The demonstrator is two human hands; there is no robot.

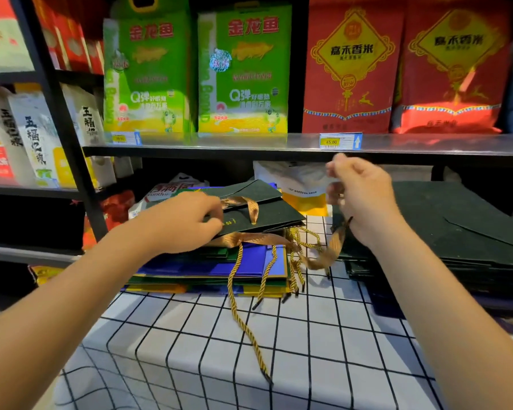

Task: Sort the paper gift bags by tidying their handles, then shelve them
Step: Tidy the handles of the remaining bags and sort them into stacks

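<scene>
Dark green paper bag [258, 207] lies flat atop a stack [219, 267] of folded blue, green and yellow bags on the checked surface [219, 344]. Left hand [187, 220] rests on the bag's near edge, fingers curled over and gripping it. Gold ribbon handle [251, 207] loops across the bag's face. Right hand [359, 196] is raised just right of the bag, blurred; its fingers pinch something thin, and a gold ribbon [333, 242] hangs from below the hand down to the stack's edge. Twisted gold cords [243, 318] trail from the stack toward the camera across the surface. Second pile of dark green bags [456, 232] sits to the right. Shelf [279, 143] above carries green boxes [196, 72] and red boxes [397, 69].
</scene>
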